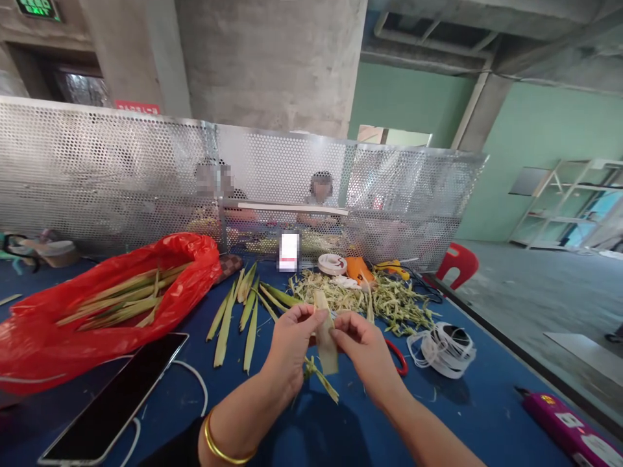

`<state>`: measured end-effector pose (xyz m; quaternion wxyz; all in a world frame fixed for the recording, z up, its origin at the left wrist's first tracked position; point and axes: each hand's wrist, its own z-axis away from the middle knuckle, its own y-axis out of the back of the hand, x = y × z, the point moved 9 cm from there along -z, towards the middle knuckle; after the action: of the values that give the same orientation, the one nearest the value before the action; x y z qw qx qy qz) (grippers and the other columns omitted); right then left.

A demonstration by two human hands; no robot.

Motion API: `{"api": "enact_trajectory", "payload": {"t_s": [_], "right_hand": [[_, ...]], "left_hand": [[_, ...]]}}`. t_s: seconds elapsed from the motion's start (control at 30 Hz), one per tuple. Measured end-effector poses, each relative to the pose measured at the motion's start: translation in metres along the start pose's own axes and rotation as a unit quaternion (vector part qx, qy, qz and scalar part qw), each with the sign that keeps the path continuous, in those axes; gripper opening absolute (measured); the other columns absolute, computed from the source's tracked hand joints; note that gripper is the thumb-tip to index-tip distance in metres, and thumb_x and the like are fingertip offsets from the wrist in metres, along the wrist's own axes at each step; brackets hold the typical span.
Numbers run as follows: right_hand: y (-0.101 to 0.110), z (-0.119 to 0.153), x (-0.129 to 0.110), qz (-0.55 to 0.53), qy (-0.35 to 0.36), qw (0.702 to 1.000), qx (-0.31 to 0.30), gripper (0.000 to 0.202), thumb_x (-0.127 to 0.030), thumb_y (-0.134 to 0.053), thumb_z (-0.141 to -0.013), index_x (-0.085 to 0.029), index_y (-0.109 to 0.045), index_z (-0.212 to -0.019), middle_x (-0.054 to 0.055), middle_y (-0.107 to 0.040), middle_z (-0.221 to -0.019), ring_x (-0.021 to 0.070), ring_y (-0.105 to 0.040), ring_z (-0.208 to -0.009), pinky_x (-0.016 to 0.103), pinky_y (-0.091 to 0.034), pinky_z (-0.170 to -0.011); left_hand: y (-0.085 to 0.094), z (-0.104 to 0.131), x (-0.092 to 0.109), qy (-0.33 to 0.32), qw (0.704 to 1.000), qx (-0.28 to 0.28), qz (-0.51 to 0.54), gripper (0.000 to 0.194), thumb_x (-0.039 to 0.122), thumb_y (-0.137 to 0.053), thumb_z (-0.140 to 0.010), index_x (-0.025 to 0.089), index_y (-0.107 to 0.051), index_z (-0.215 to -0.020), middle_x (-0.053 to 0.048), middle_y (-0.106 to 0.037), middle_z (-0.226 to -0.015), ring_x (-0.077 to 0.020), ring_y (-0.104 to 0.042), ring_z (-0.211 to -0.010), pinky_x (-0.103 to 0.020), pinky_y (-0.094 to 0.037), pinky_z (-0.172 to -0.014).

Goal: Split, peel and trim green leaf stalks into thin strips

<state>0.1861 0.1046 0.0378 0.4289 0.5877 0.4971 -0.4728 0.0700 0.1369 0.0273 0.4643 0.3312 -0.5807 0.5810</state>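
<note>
Over the near part of the blue table, my left hand (291,344) pinches a broad, pale green-yellow leaf strip (328,353) between thumb and fingers. My right hand (363,344) grips the strip's right edge, thumb and fingertips closed. The strip stands roughly upright between both hands. Below them lies a small knotted piece of green leaf (324,381), partly behind my left hand. Red scissor-like handles (399,357) show beside my right wrist; the rest is hidden. Several long leaves (226,331) lie left of my hands, and a heap of shredded leaf (396,298) lies beyond them.
On the left sit a red plastic bag (195,259) holding leaves and a phone (117,395) with a white cable. A white ribbon roll (450,350) and a purple case (567,425) lie right. A perforated metal screen (282,168) stands behind; people sit beyond it.
</note>
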Motion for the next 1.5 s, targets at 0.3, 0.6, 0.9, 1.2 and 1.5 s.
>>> {"api": "enact_trajectory", "payload": {"t_s": [0.3,0.6,0.9,1.2,1.5], "right_hand": [[0.019,-0.003,-0.009,0.138,0.042,0.988,0.048,0.021,-0.037,-0.064,-0.073,-0.017,-0.058,-0.077,-0.003,-0.053,-0.063,0.0123,-0.046,-0.058,0.022,-0.038,-0.053],[0.036,-0.004,-0.003,0.129,0.016,0.988,0.087,0.031,-0.045,-0.048,-0.084,-0.018,-0.058,-0.073,-0.004,-0.045,-0.052,0.0115,-0.044,-0.047,0.021,-0.036,-0.042],[0.026,0.003,-0.022,0.250,0.125,0.955,0.095,0.028,-0.035,-0.049,-0.087,-0.018,-0.060,-0.068,0.000,-0.055,-0.062,0.0132,-0.050,-0.060,0.022,-0.040,-0.055],[0.003,0.033,-0.057,0.406,0.380,0.825,0.102,0.032,-0.014,-0.044,-0.089,-0.020,-0.064,-0.113,0.008,-0.061,-0.087,0.0160,-0.060,-0.075,0.025,-0.047,-0.062],[-0.007,0.040,-0.063,0.495,0.436,0.747,0.081,0.030,-0.016,-0.045,-0.090,-0.018,-0.063,-0.114,0.008,-0.062,-0.084,0.0148,-0.056,-0.070,0.025,-0.043,-0.060]], "left_hand": [[-0.002,-0.003,-0.007,0.020,1.000,-0.010,-0.021,0.026,0.031,-0.077,-0.057,0.014,-0.063,-0.071,-0.001,-0.065,-0.065,-0.0108,-0.058,-0.057,-0.022,-0.049,-0.057],[-0.004,-0.004,-0.007,0.023,1.000,-0.003,-0.013,0.032,0.018,-0.077,-0.056,0.014,-0.064,-0.086,-0.004,-0.069,-0.073,-0.0121,-0.062,-0.061,-0.022,-0.051,-0.060],[-0.012,0.003,-0.022,0.076,0.996,-0.054,-0.012,0.028,0.032,-0.077,-0.059,0.014,-0.068,-0.078,-0.007,-0.070,-0.077,-0.0145,-0.063,-0.063,-0.025,-0.051,-0.062],[-0.013,0.005,-0.011,0.083,0.995,-0.050,0.019,0.017,0.025,-0.071,-0.062,0.011,-0.069,-0.072,-0.009,-0.071,-0.069,-0.0150,-0.064,-0.062,-0.025,-0.051,-0.066],[-0.022,0.005,-0.002,0.111,0.983,-0.144,0.000,0.015,0.020,-0.066,-0.068,0.011,-0.071,-0.079,-0.010,-0.071,-0.074,-0.0152,-0.065,-0.062,-0.025,-0.052,-0.064]]}}
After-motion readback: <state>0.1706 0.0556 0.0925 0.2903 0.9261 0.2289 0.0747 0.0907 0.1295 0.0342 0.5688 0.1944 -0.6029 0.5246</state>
